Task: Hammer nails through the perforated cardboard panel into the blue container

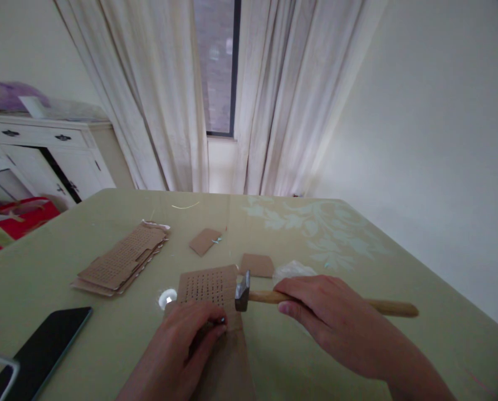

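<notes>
My right hand [328, 320] is wrapped round the wooden handle of a hammer [269, 297]. Its metal head is just above the right edge of a brown cardboard strip [209, 281], to the right of my left fingers. Rows of small punched holes cover the strip's far part. My left hand [190, 340] rests on the strip, thumb and forefinger pinched on a small shiny metal piece [223, 319]. Most of that piece is hidden by the fingers, so its kind does not show.
A stack of perforated cardboard [123, 259] lies to the left, beyond a black phone [48, 351] and a white cable [13, 365]. Two small cardboard pieces [205, 241] [256, 265] and clear crumpled plastic [294, 270] sit ahead. Curtains and a white cabinet [44, 150] stand beyond the table.
</notes>
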A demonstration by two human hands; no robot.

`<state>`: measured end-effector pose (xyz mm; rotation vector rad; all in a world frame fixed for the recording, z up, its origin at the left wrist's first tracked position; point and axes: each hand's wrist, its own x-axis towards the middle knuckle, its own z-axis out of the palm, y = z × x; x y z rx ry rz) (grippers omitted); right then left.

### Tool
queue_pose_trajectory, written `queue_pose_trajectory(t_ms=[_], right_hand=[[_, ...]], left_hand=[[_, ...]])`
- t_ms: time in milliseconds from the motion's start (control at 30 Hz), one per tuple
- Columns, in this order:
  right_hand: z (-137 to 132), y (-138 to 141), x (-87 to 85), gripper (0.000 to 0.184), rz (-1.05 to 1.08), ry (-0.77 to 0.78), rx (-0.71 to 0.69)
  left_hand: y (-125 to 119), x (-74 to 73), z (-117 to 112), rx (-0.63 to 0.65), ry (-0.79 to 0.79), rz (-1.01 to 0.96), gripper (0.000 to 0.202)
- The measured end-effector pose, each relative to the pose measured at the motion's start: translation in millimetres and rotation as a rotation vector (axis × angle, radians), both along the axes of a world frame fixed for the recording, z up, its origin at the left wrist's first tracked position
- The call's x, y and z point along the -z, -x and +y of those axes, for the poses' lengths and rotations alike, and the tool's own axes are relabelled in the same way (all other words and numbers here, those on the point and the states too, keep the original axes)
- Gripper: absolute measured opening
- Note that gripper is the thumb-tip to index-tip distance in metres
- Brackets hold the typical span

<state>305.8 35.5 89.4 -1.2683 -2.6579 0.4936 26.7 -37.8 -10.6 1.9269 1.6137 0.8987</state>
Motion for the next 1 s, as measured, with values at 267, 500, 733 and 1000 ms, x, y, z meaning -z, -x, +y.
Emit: queue_pose_trajectory(t_ms=[267,500,733,1000], right_hand=[[-5,-1,-5.0,0.022,0.113,0.006,0.005],[-10,4,-6.1,0.022,0.134,0.094,-0.044],[-14,-1,-6.5,0.029,0.19,0.035,0.028],[-19,5,-10.6,0.022,0.127,0.045,-0.005]], left_hand=[[-4,3.7,-2,-0.014,-0.053,-0.05,0.018],[0,4.9,1,0.016,-0.155,0.061,0.02],[-1,4.2,0,0.057,-0.133,0.041,0.019],[2,-2.8,-1,0.099,-0.098,0.09,0.023]])
